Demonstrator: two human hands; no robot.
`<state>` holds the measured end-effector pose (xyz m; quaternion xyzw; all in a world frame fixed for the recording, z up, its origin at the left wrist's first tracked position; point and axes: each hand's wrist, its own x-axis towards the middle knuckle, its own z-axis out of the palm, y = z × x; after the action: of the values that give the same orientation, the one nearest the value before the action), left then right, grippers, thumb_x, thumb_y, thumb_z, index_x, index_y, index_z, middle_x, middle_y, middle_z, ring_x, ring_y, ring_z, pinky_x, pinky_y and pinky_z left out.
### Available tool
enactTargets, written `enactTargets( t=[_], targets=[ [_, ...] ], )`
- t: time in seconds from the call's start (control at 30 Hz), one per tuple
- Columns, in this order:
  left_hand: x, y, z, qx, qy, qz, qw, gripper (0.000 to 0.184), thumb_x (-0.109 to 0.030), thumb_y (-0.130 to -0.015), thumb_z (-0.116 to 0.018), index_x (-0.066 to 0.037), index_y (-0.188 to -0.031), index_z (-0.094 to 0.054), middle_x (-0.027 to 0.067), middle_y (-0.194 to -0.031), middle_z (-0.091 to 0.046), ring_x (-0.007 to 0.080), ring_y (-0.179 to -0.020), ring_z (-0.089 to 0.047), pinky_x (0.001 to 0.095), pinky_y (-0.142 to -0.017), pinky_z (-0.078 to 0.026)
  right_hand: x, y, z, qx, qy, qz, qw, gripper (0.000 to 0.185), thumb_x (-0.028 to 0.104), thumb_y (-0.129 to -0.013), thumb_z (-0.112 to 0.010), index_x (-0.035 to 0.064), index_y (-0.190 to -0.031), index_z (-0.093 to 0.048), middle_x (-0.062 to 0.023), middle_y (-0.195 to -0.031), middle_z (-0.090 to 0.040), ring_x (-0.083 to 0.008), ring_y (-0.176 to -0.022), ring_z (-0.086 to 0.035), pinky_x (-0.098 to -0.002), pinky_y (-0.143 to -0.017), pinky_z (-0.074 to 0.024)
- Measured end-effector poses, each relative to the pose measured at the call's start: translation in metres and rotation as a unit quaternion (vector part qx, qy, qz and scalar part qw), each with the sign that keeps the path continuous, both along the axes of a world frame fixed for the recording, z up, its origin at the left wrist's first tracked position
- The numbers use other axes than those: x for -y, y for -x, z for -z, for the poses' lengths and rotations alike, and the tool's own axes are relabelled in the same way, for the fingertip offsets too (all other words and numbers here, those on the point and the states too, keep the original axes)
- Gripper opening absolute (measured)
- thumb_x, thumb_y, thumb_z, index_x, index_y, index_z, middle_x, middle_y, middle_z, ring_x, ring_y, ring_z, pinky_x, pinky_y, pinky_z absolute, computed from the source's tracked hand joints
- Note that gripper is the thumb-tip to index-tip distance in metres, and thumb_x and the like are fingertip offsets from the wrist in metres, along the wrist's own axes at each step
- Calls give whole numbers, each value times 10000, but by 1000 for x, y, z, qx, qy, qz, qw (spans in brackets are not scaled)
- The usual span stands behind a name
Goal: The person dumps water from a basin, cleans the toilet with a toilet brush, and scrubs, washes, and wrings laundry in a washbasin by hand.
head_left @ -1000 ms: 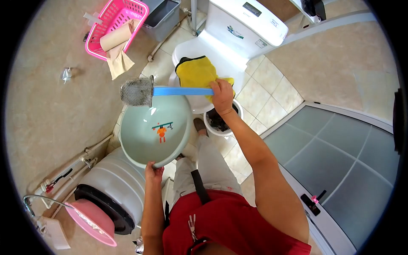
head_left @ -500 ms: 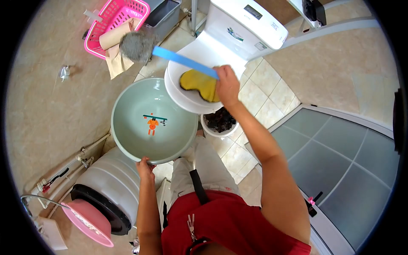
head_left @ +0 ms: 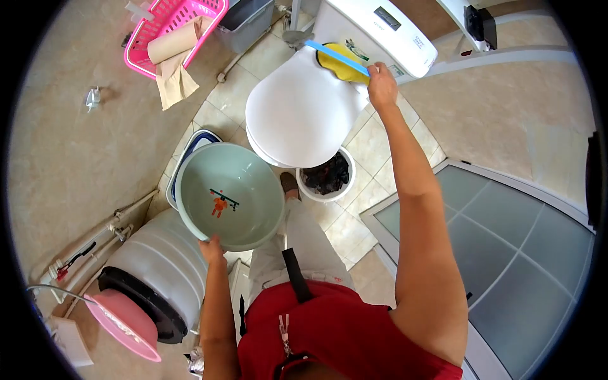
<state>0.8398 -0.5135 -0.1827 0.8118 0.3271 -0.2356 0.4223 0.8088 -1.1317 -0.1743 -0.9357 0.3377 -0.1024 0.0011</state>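
Note:
My right hand [head_left: 382, 87] is closed around the blue handle [head_left: 342, 59] of a brush, whose greyish head [head_left: 296, 39] is out past the far left of the toilet. A yellow cloth [head_left: 342, 64] with a dark edge hangs from the same hand, close to the tank. Below it lies the white toilet lid [head_left: 307, 107], down. My left hand [head_left: 212, 248] grips the near rim of a large pale green basin [head_left: 250, 202], thumb on the rim and the other fingers hidden beneath. An orange and dark green picture marks the basin's bottom.
A white bin [head_left: 345, 188] lined with a black bag stands beside the toilet. Behind the basin shows a blue-rimmed white item [head_left: 204, 137]. A pink basket [head_left: 142, 52] holds brown paper. At left are a large barrel [head_left: 161, 259] and pink basin [head_left: 123, 323]; at right, a glass-panelled door [head_left: 506, 234].
My right hand has moved up and right, taking the brush and yellow cloth toward the tank. The green basin has shifted down and away from the toilet, exposing the blue-rimmed item behind it.

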Motion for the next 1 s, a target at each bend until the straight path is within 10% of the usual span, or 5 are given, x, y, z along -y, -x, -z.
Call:
enactTargets(
  t=[0.43,1.0],
  targets=[
    [-75,31,-75,-25,136,-163,977,415,-122,-689,-583,-94,-1082,-454,83,-1027,-518,253,-884,-559,441,-673,-503,-86,84,90,-27,-394,207,895,148,174,-871,-486,118,-946,-601,-94,-850,-671,-300,-836,-637,-439,-711,-483],
    [27,-12,-70,-44,206,-67,975,361,-139,-763,-557,-74,-1092,-426,93,-1023,-542,250,-952,-569,442,-814,-480,42,39,-34,117,34,132,984,264,72,-815,-562,93,-1078,-575,-156,-985,-623,-341,-898,-590,-445,-754,-472]
  ],
)
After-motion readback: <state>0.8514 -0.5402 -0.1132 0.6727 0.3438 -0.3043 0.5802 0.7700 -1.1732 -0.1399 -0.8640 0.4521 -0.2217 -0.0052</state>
